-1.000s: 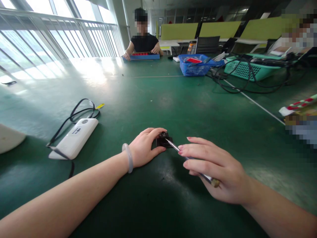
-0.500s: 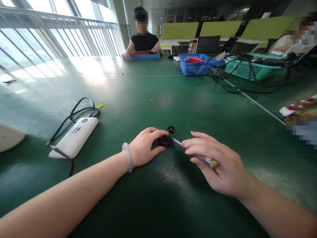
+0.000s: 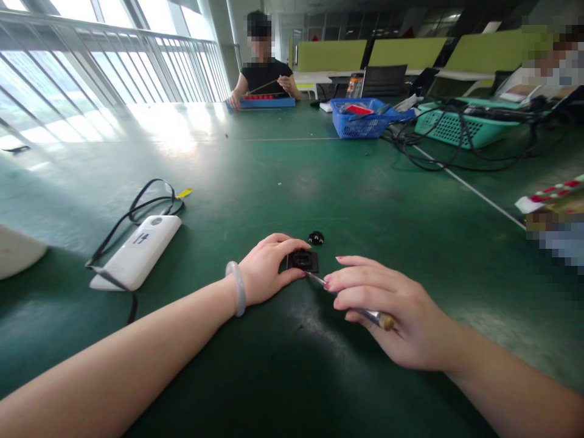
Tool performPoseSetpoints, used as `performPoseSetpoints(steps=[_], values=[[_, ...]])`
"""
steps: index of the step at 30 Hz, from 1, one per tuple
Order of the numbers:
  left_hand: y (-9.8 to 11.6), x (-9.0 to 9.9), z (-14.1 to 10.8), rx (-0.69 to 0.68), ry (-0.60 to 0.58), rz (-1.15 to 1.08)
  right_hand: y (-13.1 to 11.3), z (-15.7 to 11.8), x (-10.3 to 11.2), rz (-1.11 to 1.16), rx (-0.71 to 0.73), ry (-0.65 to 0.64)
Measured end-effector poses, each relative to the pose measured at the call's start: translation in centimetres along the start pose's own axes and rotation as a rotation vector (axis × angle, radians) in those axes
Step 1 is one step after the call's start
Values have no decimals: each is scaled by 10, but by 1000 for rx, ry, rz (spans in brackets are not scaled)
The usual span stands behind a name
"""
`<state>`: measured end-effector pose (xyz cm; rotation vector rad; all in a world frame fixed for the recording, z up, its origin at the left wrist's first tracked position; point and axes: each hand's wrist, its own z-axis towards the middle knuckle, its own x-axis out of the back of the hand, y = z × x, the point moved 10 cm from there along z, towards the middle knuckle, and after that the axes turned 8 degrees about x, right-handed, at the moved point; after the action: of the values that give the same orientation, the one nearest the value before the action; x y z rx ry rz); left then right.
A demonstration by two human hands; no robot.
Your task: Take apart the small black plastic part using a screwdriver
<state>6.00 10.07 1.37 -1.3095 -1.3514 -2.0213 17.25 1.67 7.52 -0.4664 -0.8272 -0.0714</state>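
Observation:
My left hand (image 3: pixel 269 267) lies on the green table and grips a small flat black part (image 3: pixel 303 260) with a raised oblong centre, thumb on its near edge and fingers on its far edge. My right hand (image 3: pixel 387 304) is closed around a thin screwdriver (image 3: pixel 365 312) with a clear handle and a brownish end cap. The screwdriver's tip meets the near edge of the black part, close to my left thumb. A second small black piece with bright metal spots (image 3: pixel 316 238) rests on the table just beyond.
A white power bank (image 3: pixel 141 252) with a dark cord lies at the left. Further back stand a blue basket (image 3: pixel 358 125) and a green basket (image 3: pixel 465 131) with tangled black cables (image 3: pixel 438 152). Another person (image 3: pixel 264 79) sits across the table at a blue tray (image 3: pixel 269 104).
My right hand has moved left and toward me, bringing the screwdriver tip from the part's far right corner to its near edge. The part has shifted slightly left. The person opposite has raised one hand.

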Motion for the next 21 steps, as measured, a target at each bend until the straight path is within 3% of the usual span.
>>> performPoseSetpoints(steps=[8,13,15,18,21], values=[[2,0,-1,-14,3,10,5,0,-8,-52,-6,-33],[7,10,-5,-55,72,-24,-3,-4,24,-150,13,221],[8,18,-7,-54,144,-31,2,-7,32,-248,-38,282],[4,29,-9,-10,255,1,23,-10,30,-353,-193,260],[-3,32,-6,59,291,47,41,-12,22,-314,-284,208]])
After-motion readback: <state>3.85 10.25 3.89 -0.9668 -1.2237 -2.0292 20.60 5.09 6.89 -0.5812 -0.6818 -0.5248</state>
